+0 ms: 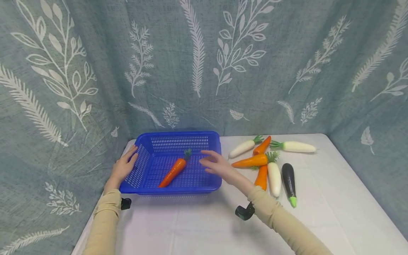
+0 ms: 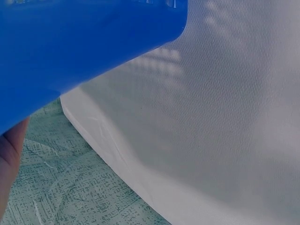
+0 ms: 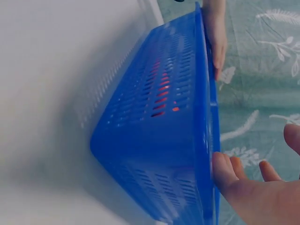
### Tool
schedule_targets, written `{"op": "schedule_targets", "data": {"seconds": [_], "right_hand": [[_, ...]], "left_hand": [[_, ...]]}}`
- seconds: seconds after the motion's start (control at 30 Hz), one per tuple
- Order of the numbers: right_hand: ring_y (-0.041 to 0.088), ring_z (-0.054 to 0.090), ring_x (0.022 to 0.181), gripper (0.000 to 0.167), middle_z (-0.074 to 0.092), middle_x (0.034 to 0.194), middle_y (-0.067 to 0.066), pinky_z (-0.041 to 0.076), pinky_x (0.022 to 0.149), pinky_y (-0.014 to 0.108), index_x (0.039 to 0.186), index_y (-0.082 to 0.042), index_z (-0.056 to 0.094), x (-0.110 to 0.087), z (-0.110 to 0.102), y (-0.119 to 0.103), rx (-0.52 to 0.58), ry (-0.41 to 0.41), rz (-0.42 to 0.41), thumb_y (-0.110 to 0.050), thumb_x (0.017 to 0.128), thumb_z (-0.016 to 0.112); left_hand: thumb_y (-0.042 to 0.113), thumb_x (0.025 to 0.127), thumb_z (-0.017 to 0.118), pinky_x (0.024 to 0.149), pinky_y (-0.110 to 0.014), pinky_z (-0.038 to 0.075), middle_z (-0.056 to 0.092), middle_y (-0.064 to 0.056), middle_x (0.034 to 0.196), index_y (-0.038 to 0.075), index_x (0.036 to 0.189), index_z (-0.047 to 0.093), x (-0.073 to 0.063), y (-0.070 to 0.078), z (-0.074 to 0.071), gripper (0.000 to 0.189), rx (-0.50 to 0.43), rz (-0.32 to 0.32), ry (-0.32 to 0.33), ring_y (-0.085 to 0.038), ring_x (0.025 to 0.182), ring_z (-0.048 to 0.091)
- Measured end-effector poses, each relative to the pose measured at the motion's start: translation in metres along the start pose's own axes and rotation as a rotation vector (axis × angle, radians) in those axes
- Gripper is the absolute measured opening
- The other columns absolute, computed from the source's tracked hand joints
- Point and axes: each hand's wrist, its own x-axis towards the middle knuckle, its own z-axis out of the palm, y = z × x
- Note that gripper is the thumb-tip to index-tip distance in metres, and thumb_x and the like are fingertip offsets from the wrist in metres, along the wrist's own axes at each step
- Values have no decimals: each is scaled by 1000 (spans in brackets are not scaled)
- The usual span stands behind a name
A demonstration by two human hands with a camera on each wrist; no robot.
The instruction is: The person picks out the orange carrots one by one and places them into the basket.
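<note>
A blue plastic basket [image 1: 178, 190] with perforated walls stands on the white table, and one orange carrot [image 1: 173, 173] with a green top lies slantwise inside it. My left hand [image 1: 122, 168] rests along the basket's left rim, its fingers extended and the thumb apart. Only a sliver of that hand [image 2: 11, 150] shows in the left wrist view, beside the blue wall. Over the basket's right rim hovers my right hand [image 1: 220, 166], fingers loosely bent and holding nothing. In the right wrist view its thumb [image 3: 224, 171] is beside the rim; whether they touch I cannot tell.
To the right lie several vegetables: an orange carrot [image 1: 251, 162] across others, a white radish [image 1: 274, 179], another white radish [image 1: 299, 146] farther back, and a dark eggplant [image 1: 288, 180]. A grey-green leaf-patterned curtain [image 1: 178, 71] hangs behind the table [image 1: 178, 226].
</note>
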Motion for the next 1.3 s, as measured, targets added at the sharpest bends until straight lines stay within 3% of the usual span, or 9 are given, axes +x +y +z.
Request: {"op": "schedule_targets", "data": {"seconds": [0.3, 0.6, 0.9, 1.13, 1.3], "right_hand": [[41, 49, 126, 53, 50, 136, 26, 43, 104, 46, 147, -1, 38, -8, -15, -5, -14, 48, -10, -14, 99, 55], [42, 49, 127, 53, 46, 139, 31, 40, 106, 47, 147, 1, 37, -20, -42, -9, 39, 184, -8, -15, 100, 55], [42, 50, 125, 58, 46, 140, 30, 41, 104, 53, 149, -1, 34, -31, -68, -3, -14, 286, 37, -21, 100, 56], [41, 48, 125, 56, 48, 136, 29, 40, 106, 48, 147, 1, 36, -39, -77, 8, -91, 452, 77, -18, 99, 56], [41, 46, 127, 59, 43, 141, 29, 39, 106, 48, 149, 1, 33, -44, -84, 12, -150, 602, 152, -20, 99, 55]], "left_hand": [[28, 107, 34, 108, -69, 16, 22, -20, 157, -4, 149, 31, 0, 0, 1, 53, -6, 4, 8, -51, 139, 22], [29, 107, 33, 109, -69, 15, 22, -18, 158, -3, 149, 31, 2, 0, 1, 53, -14, 16, 11, -50, 139, 22], [28, 107, 33, 109, -68, 16, 23, -19, 157, -3, 149, 31, 2, 1, 0, 52, -6, 17, 16, -50, 139, 23], [27, 107, 34, 108, -70, 15, 24, -20, 157, -4, 148, 32, 1, -1, 1, 51, -15, 23, 22, -50, 139, 24], [28, 107, 34, 109, -68, 15, 23, -19, 157, -4, 149, 32, 0, -2, 0, 52, -24, 22, 18, -49, 139, 23]]}}
